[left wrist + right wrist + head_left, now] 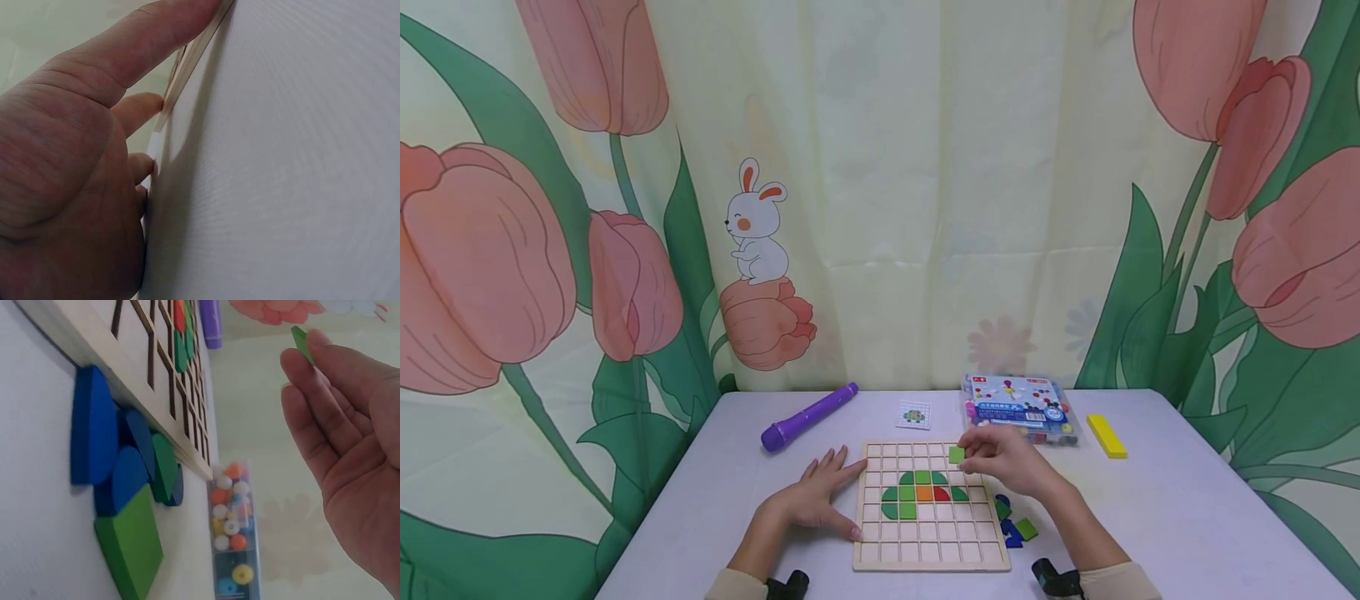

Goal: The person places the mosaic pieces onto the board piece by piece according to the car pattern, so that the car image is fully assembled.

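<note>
A wooden grid board (933, 552) lies on the table, with several green pieces, an orange square (924, 493) and a red rounded piece (942, 495) in its middle cells. My left hand (811, 498) is at the board's left edge, fingers spread, with the thumb and index finger touching the frame. My right hand (1009, 458) pinches a light green square tile (956, 454) between thumb and fingers, above the board's far right corner. In the right wrist view the tile (302, 344) shows nearly edge-on.
Beside the board's right edge lie several blue pieces (94, 428), a dark green one (164, 467) and a light green square (131, 540). Farther back are a purple microphone-shaped object (808, 418), a small pattern card (913, 415), a plastic bead box (1018, 404) and a yellow block (1107, 437).
</note>
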Motion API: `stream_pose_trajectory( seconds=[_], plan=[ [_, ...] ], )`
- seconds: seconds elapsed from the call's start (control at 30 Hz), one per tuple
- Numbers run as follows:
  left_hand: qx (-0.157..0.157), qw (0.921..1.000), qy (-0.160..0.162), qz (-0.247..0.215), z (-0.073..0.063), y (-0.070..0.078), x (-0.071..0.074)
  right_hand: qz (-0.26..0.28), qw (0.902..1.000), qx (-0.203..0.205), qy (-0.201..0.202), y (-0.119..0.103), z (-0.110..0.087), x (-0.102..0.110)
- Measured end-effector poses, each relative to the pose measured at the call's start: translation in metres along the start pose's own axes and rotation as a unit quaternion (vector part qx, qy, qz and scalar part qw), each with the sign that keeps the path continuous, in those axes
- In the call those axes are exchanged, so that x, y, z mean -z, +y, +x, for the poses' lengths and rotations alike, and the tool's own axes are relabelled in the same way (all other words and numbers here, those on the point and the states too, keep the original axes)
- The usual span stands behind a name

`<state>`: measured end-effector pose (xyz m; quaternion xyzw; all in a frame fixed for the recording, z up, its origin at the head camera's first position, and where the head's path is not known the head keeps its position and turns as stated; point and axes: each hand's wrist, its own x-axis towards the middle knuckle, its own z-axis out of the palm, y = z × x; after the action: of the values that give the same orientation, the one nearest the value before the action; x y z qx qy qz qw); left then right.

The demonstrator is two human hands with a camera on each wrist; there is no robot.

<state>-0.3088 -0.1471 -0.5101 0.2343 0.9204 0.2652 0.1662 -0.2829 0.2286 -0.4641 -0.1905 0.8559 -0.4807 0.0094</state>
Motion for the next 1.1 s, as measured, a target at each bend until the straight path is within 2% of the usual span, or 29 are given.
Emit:
stream_pose_trajectory(
  seconds=[0.23, 0.7, 1.1],
  plan=[
    [-0.003, 1.0000, 0.000, 0.001, 0.000, 0.000, 0.001, -0.029, 0.9988, 0.009, -0.039, -0.002, 0.003, -0.014],
    [-0.002, 1.0000, -0.003, 0.001, 0.001, -0.002, -0.001, 0.004, 0.9926, 0.028, -0.118, -0.007, 0.007, -0.039],
    [-0.007, 1.0000, -0.002, 0.005, 0.002, -0.003, -0.001, -0.016, 0.9880, 0.018, -0.152, -0.011, 0.006, -0.048]
  ],
)
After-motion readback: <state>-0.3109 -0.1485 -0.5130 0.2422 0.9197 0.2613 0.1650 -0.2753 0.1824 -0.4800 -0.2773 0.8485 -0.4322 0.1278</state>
